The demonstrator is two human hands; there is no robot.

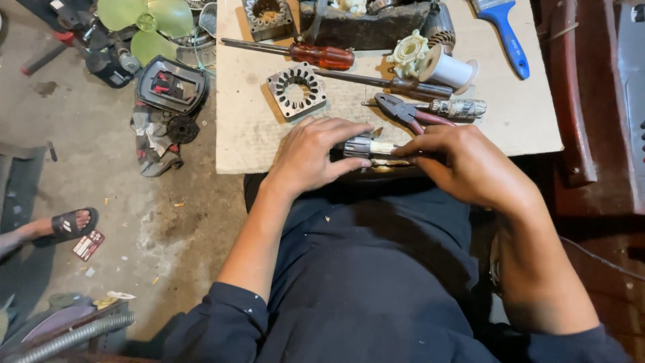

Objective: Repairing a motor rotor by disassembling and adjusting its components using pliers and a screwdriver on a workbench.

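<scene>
Both hands, left hand (314, 156) and right hand (457, 163), grip a small motor rotor (366, 146) at the cardboard sheet's (510, 114) edge, pliers (410, 114) just beside.

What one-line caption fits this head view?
Both hands, left hand and right hand, grip a small grey-and-cream cylindrical part at the cardboard-topped bench edge.
</scene>
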